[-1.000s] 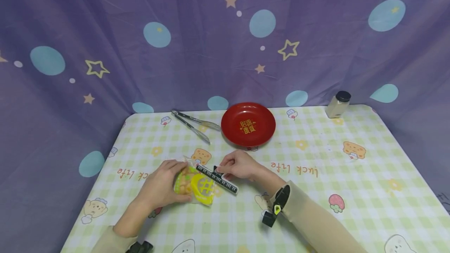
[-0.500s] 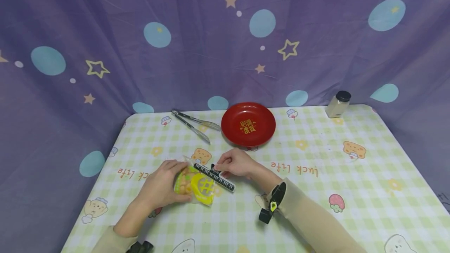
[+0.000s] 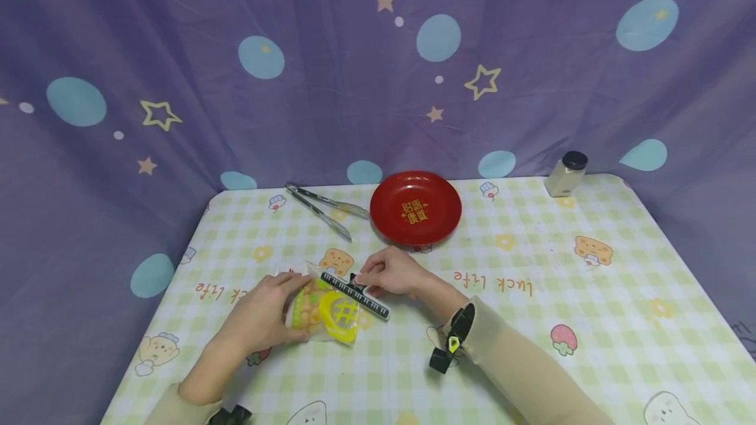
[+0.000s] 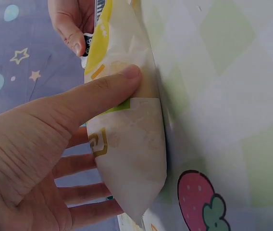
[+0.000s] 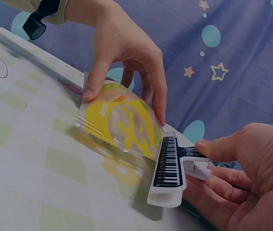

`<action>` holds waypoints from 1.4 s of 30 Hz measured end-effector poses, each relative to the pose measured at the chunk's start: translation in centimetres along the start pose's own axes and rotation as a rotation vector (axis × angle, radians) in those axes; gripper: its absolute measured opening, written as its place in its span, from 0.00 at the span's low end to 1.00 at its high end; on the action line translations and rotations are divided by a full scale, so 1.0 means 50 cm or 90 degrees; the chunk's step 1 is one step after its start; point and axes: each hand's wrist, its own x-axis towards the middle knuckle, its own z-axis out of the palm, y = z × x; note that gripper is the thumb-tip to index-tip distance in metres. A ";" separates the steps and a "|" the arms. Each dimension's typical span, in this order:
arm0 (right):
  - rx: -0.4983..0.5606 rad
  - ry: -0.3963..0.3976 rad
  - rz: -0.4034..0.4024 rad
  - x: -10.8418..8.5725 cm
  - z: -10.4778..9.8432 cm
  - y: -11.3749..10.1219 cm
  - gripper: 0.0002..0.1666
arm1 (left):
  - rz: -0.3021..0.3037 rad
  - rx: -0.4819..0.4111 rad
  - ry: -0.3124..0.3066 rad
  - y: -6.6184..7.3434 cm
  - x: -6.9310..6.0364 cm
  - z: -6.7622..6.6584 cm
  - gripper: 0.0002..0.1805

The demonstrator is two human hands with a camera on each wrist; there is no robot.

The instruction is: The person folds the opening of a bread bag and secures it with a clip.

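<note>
In the head view a clear bag with yellow and green print (image 3: 339, 313) lies on the near left half of the table, pale rounded pieces showing inside. My left hand (image 3: 260, 313) holds its left side; in the left wrist view the thumb (image 4: 110, 91) lies along one face and the fingers are behind. My right hand (image 3: 394, 272) pinches the handle of a long bag clip with a piano-key pattern (image 3: 356, 296). In the right wrist view this clip (image 5: 169, 166) meets the bag's edge. Whether the film sits between its jaws, I cannot tell.
Behind the hands a red plate with gold characters (image 3: 415, 231) stands near the far edge. Metal tongs (image 3: 321, 214) lie spread to its left. A jar with a black lid (image 3: 565, 179) is at the far right. A purple curtain (image 3: 354, 84) hangs behind the table.
The bag clip and my right hand have shifted left and slightly away from me, further over the bag's edge. My left hand has slid a little left along the bag.
</note>
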 end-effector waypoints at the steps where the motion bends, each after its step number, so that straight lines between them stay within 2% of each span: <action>1: 0.002 0.000 0.001 0.001 0.000 0.000 0.09 | 0.001 0.000 -0.001 0.000 0.000 0.000 0.55; 26: 0.043 -0.017 -0.012 0.025 0.001 -0.006 0.10 | 0.003 -0.006 0.003 -0.001 0.001 0.004 0.55; 42: 0.060 -0.027 0.004 0.049 0.015 -0.015 0.10 | -0.001 -0.002 0.005 -0.001 0.002 0.005 0.54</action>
